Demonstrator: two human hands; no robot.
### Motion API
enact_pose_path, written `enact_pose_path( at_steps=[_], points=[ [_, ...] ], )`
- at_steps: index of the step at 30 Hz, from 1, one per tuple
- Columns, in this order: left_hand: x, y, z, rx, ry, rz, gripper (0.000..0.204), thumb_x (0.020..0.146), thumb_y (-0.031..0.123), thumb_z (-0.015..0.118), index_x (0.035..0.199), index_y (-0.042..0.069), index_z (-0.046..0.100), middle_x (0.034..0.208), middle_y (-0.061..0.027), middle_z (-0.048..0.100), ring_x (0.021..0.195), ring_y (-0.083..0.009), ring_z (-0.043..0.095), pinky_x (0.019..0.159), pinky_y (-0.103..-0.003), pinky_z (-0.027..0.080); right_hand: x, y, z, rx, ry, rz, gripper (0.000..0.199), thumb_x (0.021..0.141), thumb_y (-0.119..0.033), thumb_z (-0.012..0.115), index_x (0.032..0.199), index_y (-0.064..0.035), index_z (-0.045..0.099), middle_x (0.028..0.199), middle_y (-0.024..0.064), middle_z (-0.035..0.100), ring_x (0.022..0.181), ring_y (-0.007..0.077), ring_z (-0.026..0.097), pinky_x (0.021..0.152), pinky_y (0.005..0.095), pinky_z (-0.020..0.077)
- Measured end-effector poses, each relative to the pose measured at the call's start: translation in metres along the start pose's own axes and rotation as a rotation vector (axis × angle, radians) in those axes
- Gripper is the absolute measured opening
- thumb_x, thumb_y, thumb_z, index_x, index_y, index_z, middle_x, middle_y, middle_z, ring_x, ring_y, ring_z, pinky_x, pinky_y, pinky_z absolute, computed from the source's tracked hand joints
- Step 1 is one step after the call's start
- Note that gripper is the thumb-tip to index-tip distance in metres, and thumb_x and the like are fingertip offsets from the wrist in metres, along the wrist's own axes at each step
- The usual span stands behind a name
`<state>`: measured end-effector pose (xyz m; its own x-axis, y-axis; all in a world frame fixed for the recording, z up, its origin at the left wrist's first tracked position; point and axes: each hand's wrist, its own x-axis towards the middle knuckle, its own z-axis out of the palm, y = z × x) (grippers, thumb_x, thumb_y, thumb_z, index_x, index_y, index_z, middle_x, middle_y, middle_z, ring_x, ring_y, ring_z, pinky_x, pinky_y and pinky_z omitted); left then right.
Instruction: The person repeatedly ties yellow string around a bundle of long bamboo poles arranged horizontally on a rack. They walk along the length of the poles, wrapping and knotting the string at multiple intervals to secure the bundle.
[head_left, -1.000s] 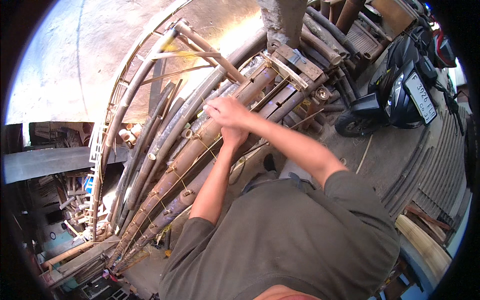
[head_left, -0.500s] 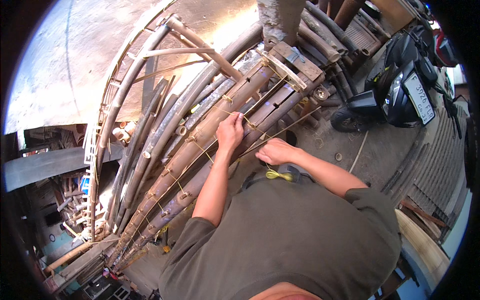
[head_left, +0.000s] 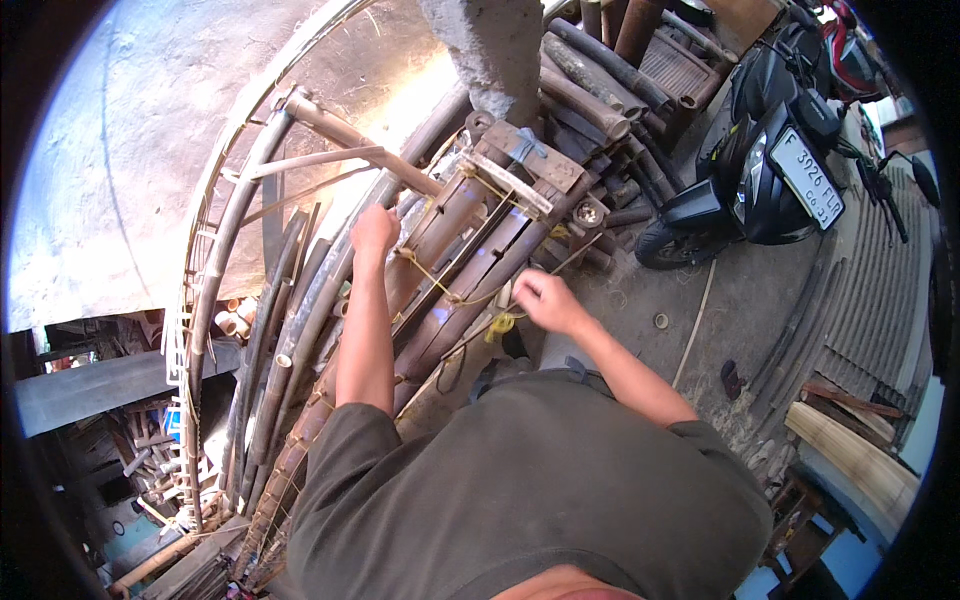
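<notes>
Two long brown bamboo poles lie side by side before me, the near pole (head_left: pixel 478 268) and the far pole (head_left: pixel 432 232), with short pegs along them. Yellow cord (head_left: pixel 428 272) is laced between the pegs. My left hand (head_left: pixel 375 235) is closed in a fist beyond the far pole; what it grips, if anything, is hidden. Just on my side of the near pole, my right hand (head_left: pixel 548 300) is closed on the cord, which runs from it toward a peg. A small yellow cord bundle (head_left: pixel 500 326) hangs below and left of that hand.
A wooden crosspiece (head_left: pixel 512 184) spans the poles' far end, by a concrete post (head_left: pixel 490 50). Curved bamboo framework (head_left: pixel 222 235) and more poles stand left. On the right are a black motorbike (head_left: pixel 770 180), corrugated sheets (head_left: pixel 870 270) and split bamboo (head_left: pixel 850 450).
My left hand has moved left and away, past the far pole. My right hand stays near the near pole's side, slightly raised. The view has shifted, moving the poles' far end leftward.
</notes>
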<state>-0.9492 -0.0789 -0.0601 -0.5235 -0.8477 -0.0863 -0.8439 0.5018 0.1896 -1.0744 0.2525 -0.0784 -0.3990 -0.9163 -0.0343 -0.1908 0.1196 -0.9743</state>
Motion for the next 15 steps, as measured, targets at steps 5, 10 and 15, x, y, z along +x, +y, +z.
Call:
enact_pose_path(
  at_steps=[5,10,15],
  points=[
    [-0.052,0.135,-0.013,-0.357,-0.218,0.298,0.03,0.094,0.024,0.046,0.093,0.0,0.064,0.093,-0.0246,0.067,0.091,-0.0419,0.065,0.079,-0.048,0.051,0.04,0.074,-0.04,1.176,0.266,0.678,0.026,0.087,-0.021,0.056,0.111,-0.0101,0.057,0.104,0.0058,0.057,0.1,0.0216,0.054,0.094,0.0381,0.0428],
    [-0.087,0.185,0.029,-0.402,-0.143,-0.046,0.031,0.092,0.029,0.053,0.115,0.008,0.056,0.109,-0.0189,0.067,0.106,-0.0386,0.06,0.092,-0.055,0.03,0.061,-0.036,-0.04,1.437,0.863,0.208,0.009,0.092,-0.019,0.05,0.091,-0.0117,0.056,0.093,0.0023,0.057,0.09,0.0173,0.052,0.089,0.0342,0.0405],
    [-0.087,0.166,0.089,-0.542,0.313,0.185,0.017,0.095,0.023,0.057,0.102,0.007,0.057,0.093,-0.0066,0.059,0.09,-0.0223,0.058,0.079,-0.034,0.045,0.134,-0.115,-0.019,0.083,-0.295,-0.401,0.026,0.096,-0.022,0.048,0.079,-0.0051,0.059,0.081,0.0148,0.063,0.08,0.0334,0.062,0.072,0.0459,0.0469]
  ],
)
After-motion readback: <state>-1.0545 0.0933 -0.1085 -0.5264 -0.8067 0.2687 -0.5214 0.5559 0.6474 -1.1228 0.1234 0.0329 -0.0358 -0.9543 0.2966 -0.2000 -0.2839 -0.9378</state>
